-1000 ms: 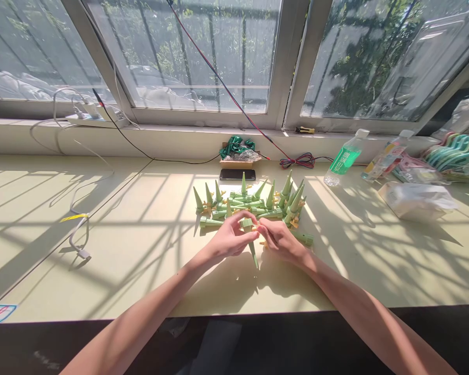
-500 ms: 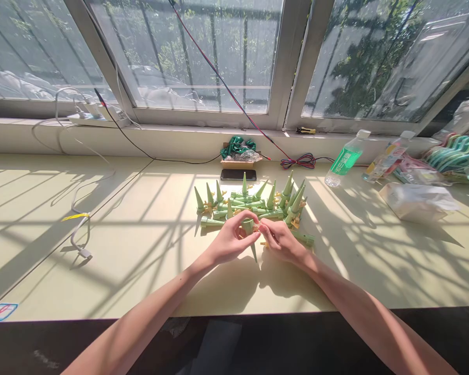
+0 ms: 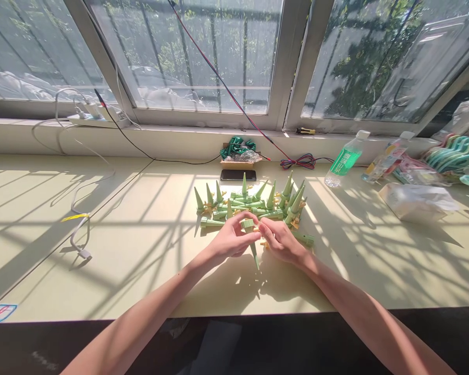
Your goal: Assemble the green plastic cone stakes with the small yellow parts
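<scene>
In the head view, the left hand (image 3: 234, 235) is gripping a green spike (image 3: 254, 255) pointing toward six o'clock; the right hand (image 3: 280, 239) is pinching a small yellow piece (image 3: 257, 228).

Clock centred on green pile (image 3: 245, 199): free tabletop (image 3: 140, 245) ran toward 9 o'clock, out to white cable (image 3: 75, 235). Toward 3, passable gap up to soft white pack (image 3: 416, 203). Upright cones (image 3: 244, 186) blocked low passes across. Phone (image 3: 238, 175), then box (image 3: 240, 165), obstructed 12; green-labelled bottle (image 3: 344, 161) obstructed 2. Left hand (image 3: 232, 237) and right hand (image 3: 280, 240) crowded 6.
</scene>
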A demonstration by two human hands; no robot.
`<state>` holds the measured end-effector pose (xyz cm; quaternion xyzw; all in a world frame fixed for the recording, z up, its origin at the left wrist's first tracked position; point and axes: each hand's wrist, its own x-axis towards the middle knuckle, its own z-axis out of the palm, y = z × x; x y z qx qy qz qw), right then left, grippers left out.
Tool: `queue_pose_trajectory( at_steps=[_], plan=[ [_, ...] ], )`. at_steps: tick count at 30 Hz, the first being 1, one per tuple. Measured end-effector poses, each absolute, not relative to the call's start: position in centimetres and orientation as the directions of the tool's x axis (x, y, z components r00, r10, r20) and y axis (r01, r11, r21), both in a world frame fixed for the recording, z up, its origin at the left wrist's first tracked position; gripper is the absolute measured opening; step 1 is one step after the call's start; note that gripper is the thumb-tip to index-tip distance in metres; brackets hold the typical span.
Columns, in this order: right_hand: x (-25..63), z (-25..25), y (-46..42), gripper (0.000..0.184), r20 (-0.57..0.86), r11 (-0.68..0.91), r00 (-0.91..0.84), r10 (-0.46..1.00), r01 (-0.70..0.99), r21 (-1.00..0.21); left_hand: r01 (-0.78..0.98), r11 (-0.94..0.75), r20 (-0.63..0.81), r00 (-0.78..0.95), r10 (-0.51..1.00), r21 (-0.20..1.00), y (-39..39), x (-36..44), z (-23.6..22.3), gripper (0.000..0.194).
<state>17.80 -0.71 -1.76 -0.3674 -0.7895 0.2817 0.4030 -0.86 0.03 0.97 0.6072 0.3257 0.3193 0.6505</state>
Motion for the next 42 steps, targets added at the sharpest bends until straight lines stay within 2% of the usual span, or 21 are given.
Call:
queue_pose_trajectory(
  at_steps=[5,12,26,36,42],
  plan=[
    [17.74,-1.63,-0.95,0.039,0.409,0.562,-0.410,0.815,0.389,-0.730,-0.027,0.096,-0.061,0.593,0.803,0.995,-0.06,-0.79,1.05,0.039],
    [17.60,-2.09,-0.75,0.037,0.405,0.550,-0.397,0.824,0.389,-0.739,0.045,-0.129,0.085,0.538,0.839,0.991,-0.13,-0.65,0.64,0.027],
    [17.61,-2.20,-0.61,0.038,0.381,0.529,-0.397,0.835,0.391,-0.753,0.163,-0.324,0.208,0.492,0.845,0.932,-0.44,-0.65,0.63,0.022],
    [17.50,-1.62,-0.79,0.037,0.381,0.527,-0.393,0.837,0.393,-0.753,0.241,-0.397,0.235,0.505,0.831,0.885,-0.74,-0.76,0.83,0.020],
    [17.49,-1.44,-0.91,0.038,0.394,0.541,-0.395,0.830,0.392,-0.744,0.232,-0.465,0.295,0.521,0.801,0.854,-0.74,-0.85,0.76,0.018]
  ],
)
